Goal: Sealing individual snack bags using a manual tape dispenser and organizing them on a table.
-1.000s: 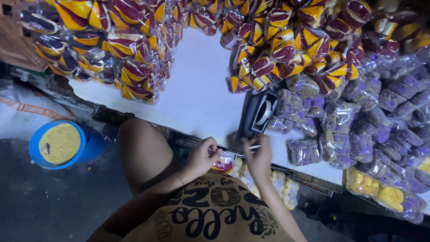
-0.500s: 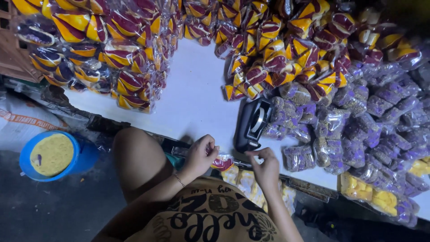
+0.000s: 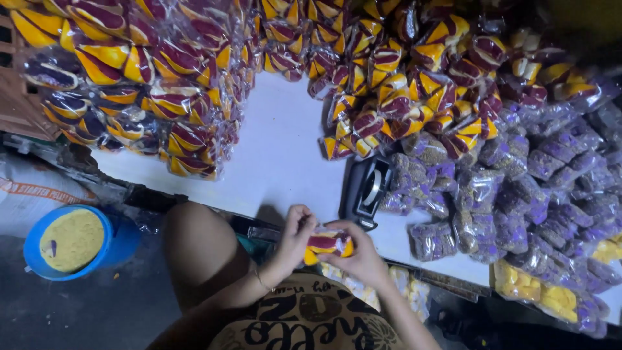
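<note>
My left hand (image 3: 293, 238) and my right hand (image 3: 360, 254) meet over the near edge of the white table (image 3: 278, 155), both closed on one small clear packet of yellow and maroon sweets (image 3: 328, 244). The packet lies level between my fingers, just in front of a black tape dispenser (image 3: 367, 190). A thin bracelet circles my left wrist. My bare knee (image 3: 194, 246) rises left of my hands.
Piles of yellow-maroon packets (image 3: 149, 84) fill the table's left and back (image 3: 402, 84). Purple packets (image 3: 518, 194) heap at the right, yellow ones (image 3: 531, 291) at the near right. A blue bowl of yellow powder (image 3: 71, 241) sits on the floor at left.
My hands have closed together around the packet and lifted it slightly. The camera has tilted, bringing the table nearer in view.
</note>
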